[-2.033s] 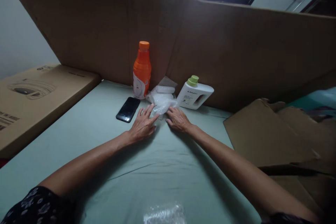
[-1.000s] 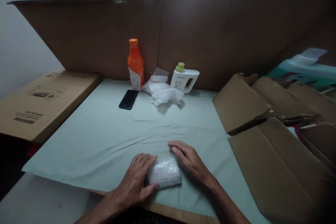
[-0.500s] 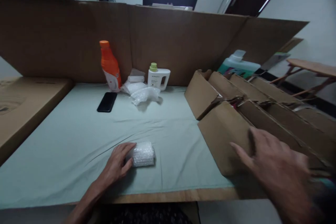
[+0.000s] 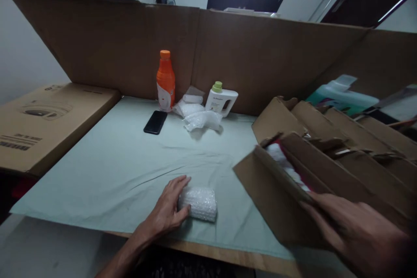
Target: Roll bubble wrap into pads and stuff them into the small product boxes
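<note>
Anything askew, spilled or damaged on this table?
Nothing spilled. The cardboard box under the right hand sits tilted, flap open, showing something white inside. Loose bubble wrap lies crumpled between the bottles. The left hand rests on a wrapped bundle.

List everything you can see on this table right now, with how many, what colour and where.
bubble-wrapped bundle: 1, clear white, near front edge
cardboard box: 1, brown, open, front right
phone: 1, black, flat, back centre
orange bottle: 1, upright, behind phone
white jug: 1, green cap, against cardboard wall
bubble wrap pile: clear, between bottle and jug
flat carton: 1, brown, left
sheet: 1, pale green, covering table
left hand: resting against bundle
right hand: gripping box's near wall
</note>
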Demonstrator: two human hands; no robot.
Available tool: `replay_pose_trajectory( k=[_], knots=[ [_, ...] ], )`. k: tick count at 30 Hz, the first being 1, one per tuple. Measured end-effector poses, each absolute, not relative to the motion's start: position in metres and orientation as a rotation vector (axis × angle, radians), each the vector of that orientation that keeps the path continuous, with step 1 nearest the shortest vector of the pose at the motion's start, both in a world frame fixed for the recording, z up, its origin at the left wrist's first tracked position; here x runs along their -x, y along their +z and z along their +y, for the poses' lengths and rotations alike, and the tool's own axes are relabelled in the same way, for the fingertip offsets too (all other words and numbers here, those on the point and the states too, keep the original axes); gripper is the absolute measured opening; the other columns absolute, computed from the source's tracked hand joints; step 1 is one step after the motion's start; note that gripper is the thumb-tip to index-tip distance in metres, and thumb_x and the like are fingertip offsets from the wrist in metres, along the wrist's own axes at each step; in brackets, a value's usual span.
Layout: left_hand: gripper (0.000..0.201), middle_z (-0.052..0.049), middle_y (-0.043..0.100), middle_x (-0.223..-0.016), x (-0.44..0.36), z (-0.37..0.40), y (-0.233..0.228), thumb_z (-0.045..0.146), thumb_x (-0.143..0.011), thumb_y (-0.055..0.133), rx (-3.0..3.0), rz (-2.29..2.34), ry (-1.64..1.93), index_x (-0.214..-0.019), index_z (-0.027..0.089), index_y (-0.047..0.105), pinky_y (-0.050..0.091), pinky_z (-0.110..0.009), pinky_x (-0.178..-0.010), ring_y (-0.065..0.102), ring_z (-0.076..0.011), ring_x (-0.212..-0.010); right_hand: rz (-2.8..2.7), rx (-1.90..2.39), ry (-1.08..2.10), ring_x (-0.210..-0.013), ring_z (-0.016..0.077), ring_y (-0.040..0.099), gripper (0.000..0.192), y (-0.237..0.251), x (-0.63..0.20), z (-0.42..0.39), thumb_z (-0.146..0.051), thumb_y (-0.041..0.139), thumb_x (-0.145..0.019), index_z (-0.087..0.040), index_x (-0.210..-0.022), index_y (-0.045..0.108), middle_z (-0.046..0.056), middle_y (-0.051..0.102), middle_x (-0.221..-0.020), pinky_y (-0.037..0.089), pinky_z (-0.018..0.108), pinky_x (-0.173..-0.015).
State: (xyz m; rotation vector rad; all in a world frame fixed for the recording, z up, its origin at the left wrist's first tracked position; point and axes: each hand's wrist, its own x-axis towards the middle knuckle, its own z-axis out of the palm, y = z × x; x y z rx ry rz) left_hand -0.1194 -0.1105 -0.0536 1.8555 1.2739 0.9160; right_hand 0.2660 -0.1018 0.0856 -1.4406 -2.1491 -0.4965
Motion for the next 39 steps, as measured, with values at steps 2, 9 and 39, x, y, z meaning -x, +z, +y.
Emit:
replay_pose_trajectory(
  k=[2,9,39],
  knots=[
    [0.073,-0.015,0.042,-0.156,0.123,-0.111,-0.052,0.027,-0.085,0.062,-1.736,1.355,1.026,-0.153,0.025,0.035,0.034,-0.056,-0.119,0.040,-0.0318,-0.145,-2.359,1.168,-0.532,-0.065,0.0244,0.063,0.018,0.100,-0.221,-0.091,-0.028,0.053,-0.093,-0.032,-0.098,0.070,0.008,0.074,-0.083,0.043,0.041,-0.061],
    [0.077,-0.016,0.044,-0.154,0.144,-0.107,-0.061,0.039,-0.085,0.065,-1.420,1.635,1.330,-0.152,0.021,0.032,0.038,-0.054,-0.117,0.045,-0.0324,-0.142,-2.402,0.880,-0.300,-0.090,0.0242,0.067,0.025,0.112,-0.131,-0.052,-0.023,0.057,-0.096,-0.027,-0.119,0.065,0.006,0.076,-0.102,0.047,0.041,-0.081],
    [0.066,-0.019,0.050,-0.150,0.152,-0.092,-0.038,0.041,-0.088,0.062,-1.495,1.724,0.995,-0.147,0.018,0.041,0.041,-0.056,-0.113,0.050,-0.0338,-0.137,-1.954,1.426,0.959,-0.088,0.0233,0.072,0.028,-0.011,-0.163,-0.056,-0.041,0.062,-0.088,-0.020,-0.103,0.072,0.010,0.076,-0.100,0.057,0.037,-0.080]
  ],
)
